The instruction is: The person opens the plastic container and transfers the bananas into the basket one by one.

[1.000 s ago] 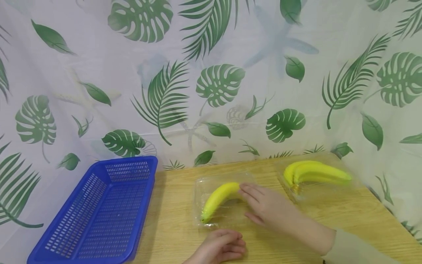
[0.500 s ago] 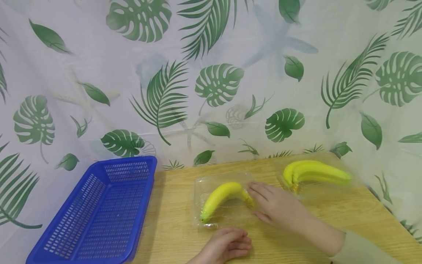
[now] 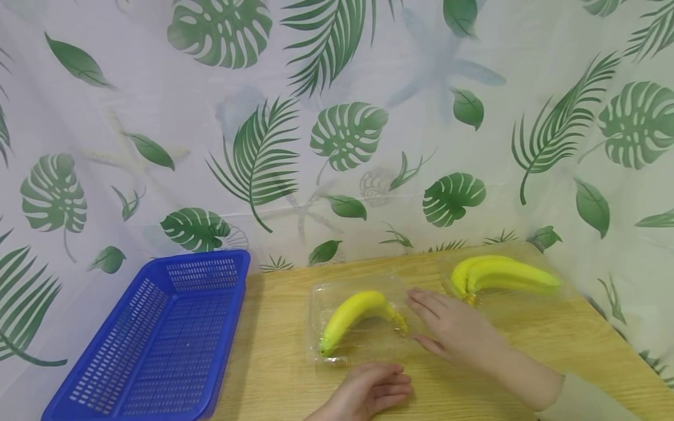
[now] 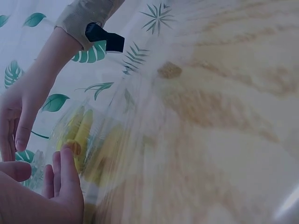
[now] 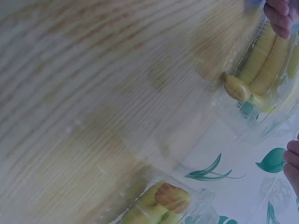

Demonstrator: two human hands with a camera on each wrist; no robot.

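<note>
A yellow banana (image 3: 350, 316) lies in a clear plastic container (image 3: 363, 282) on the wooden table. My right hand (image 3: 463, 336) is at the container's right side, fingers extended and fingertips beside its edge. In front of the container, low in the head view, my left hand (image 3: 371, 389) has loosely bent fingers and nothing in its grasp. The left wrist view shows the left hand (image 4: 42, 196) with fingers stretched and the right hand (image 4: 21, 109) facing it. Only a few fingertips of the right hand (image 5: 292, 163) appear at the edge of the right wrist view.
A second clear package with bananas (image 3: 505, 278) lies at the back right of the table (image 3: 284, 327). On the left stands a blue perforated basket (image 3: 174, 345) with nothing in it. A leaf-printed curtain (image 3: 337, 70) hangs right behind the table.
My right hand has slid off the banana's end to the right, uncovering its stem. My left hand has shifted slightly right. The banana and container look unmoved.
</note>
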